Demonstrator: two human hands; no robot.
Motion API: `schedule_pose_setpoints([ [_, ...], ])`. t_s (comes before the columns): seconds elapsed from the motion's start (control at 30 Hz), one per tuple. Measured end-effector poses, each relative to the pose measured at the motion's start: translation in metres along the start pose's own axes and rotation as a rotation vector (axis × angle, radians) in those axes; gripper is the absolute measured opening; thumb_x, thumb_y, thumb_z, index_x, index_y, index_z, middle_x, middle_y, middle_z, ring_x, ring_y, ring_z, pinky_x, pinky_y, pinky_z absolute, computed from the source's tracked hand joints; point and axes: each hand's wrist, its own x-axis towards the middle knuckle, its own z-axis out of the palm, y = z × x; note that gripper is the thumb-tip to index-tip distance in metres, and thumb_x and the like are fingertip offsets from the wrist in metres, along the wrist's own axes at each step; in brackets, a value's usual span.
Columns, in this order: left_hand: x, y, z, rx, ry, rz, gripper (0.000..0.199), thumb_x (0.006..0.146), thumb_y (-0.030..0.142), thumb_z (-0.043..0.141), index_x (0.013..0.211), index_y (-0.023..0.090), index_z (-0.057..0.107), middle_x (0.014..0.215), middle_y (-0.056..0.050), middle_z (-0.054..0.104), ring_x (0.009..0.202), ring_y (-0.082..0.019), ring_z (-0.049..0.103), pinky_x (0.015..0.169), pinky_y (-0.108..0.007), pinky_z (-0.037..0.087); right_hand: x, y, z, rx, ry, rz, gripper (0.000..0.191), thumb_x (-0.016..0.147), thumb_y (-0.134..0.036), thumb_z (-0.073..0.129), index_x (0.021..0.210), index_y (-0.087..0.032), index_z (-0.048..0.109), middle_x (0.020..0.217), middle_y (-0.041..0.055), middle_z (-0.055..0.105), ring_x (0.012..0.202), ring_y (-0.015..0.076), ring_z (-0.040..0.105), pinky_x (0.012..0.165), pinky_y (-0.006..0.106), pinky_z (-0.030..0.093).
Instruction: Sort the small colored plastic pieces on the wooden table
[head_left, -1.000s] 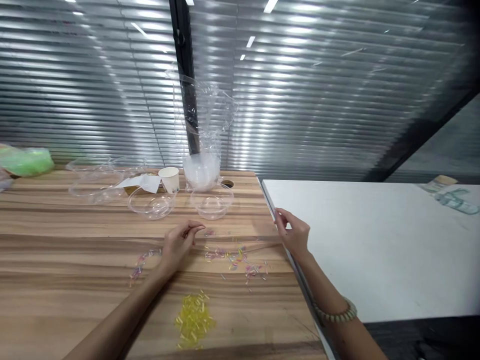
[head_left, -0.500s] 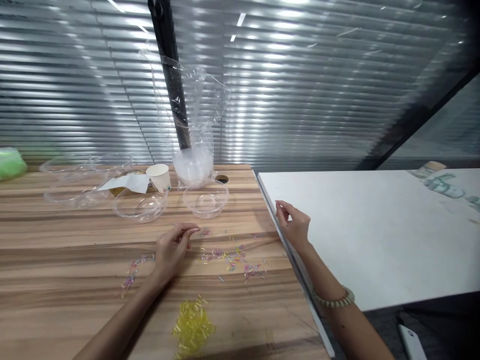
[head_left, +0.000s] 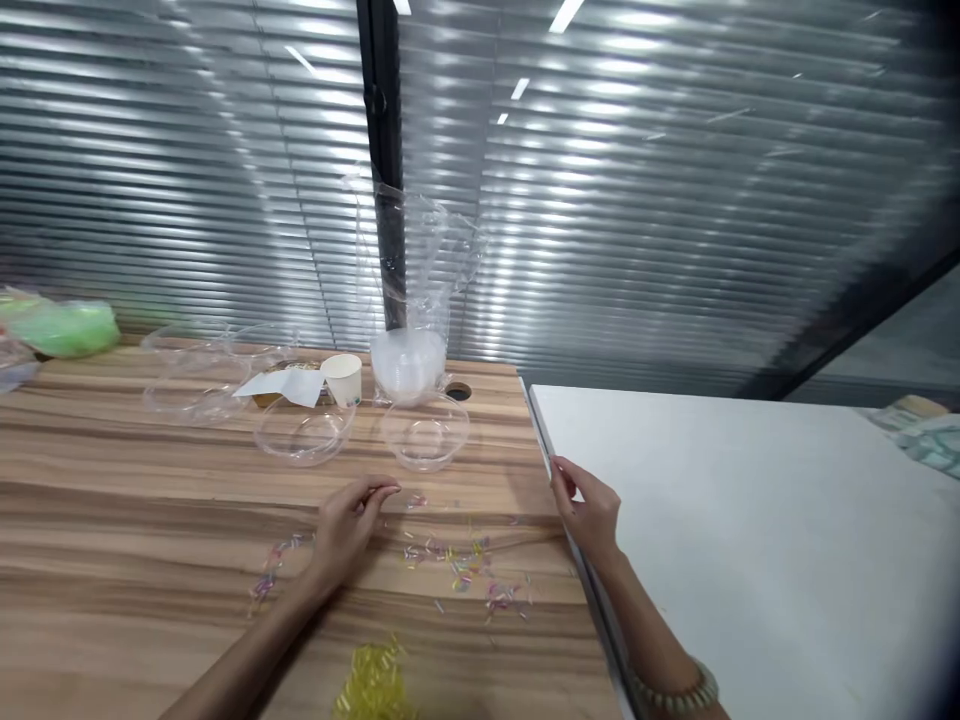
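My left hand hovers over or rests on the wooden table, thumb and fingertips pinched together. Whatever the pinch holds, if anything, is too small to make out. Just right of its fingertips lie a few small pink tube beads. My right hand, pinched the same way, is above the seam between the wooden table and the white one; its content cannot be made out either. Mixed coloured tube beads are scattered between the hands. A curved row of beads lies left of my left wrist, and a pile of yellow tube beads sits nearest me.
Clear plastic bowls stand behind the hands, with a stack of bowls in a clear bag. A paper cup and a white paper are beside them. A green bag lies far left. The white table adjoins at right.
The camera view has tilted up and turned left, so the scene sits lower and farther right. My right hand has come nearer the table seam; both hands stay pinched.
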Motion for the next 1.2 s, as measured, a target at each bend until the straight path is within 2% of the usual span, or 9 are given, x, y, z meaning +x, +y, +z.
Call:
schedule_pose_setpoints([
  [0.13,0.001,-0.001,0.000,0.018,0.011,0.019,0.020,0.083,0.033,0.057,0.077,0.020,0.071,0.075,-0.001,0.072,0.065,-0.015,0.067,0.058,-0.019,0.050,0.001,0.001,-0.001,0.010,0.010,0.009,0.013,0.091,-0.015,0.055,0.098,-0.014,0.066,0.062,-0.0011,0.061,0.047,0.0077,0.049,0.052,0.019,0.043],
  [0.37,0.001,-0.002,-0.004,0.040,-0.020,0.044,0.023,0.086,0.032,0.053,0.079,0.019,0.071,0.077,-0.002,0.073,0.065,-0.014,0.067,0.060,-0.020,0.052,0.000,0.002,-0.003,-0.033,0.030,0.008,0.013,0.091,-0.016,0.055,0.096,-0.013,0.067,0.062,-0.0004,0.061,0.045,0.0075,0.048,0.050,0.020,0.043],
  [0.6,-0.001,-0.005,-0.004,0.058,-0.044,0.039,0.021,0.086,0.029,0.053,0.080,0.020,0.071,0.078,-0.002,0.073,0.067,-0.015,0.068,0.061,-0.022,0.050,-0.004,0.003,-0.001,-0.015,-0.012,0.023,0.016,0.092,-0.019,0.053,0.094,-0.014,0.068,0.061,0.0005,0.062,0.044,0.0095,0.051,0.048,0.021,0.044],
  [0.87,-0.004,0.010,0.001,0.007,-0.098,0.091,0.025,0.091,0.029,0.050,0.081,0.017,0.070,0.078,-0.005,0.072,0.070,-0.015,0.067,0.066,-0.023,0.051,-0.001,-0.003,0.001,0.025,-0.001,0.032,0.018,0.092,-0.020,0.052,0.092,-0.013,0.068,0.061,0.0006,0.063,0.045,0.0097,0.052,0.049,0.021,0.045],
  [1.0,-0.008,0.020,0.006,-0.041,-0.202,0.121,0.024,0.093,0.027,0.050,0.084,0.017,0.070,0.085,-0.006,0.072,0.078,-0.016,0.068,0.072,-0.024,0.051,-0.002,-0.004,0.001,0.031,-0.007,0.036,0.019,0.093,-0.021,0.051,0.093,-0.012,0.068,0.059,0.0003,0.061,0.046,0.0094,0.052,0.051,0.020,0.045],
  [1.2,-0.005,0.028,0.006,-0.065,-0.483,0.236,0.027,0.094,0.024,0.048,0.081,0.017,0.070,0.082,-0.005,0.069,0.080,-0.015,0.064,0.075,-0.024,0.047,-0.003,-0.009,0.006,0.079,0.006,0.040,0.018,0.093,-0.021,0.051,0.092,-0.013,0.068,0.059,0.0006,0.062,0.045,0.0090,0.052,0.049,0.020,0.045],
])
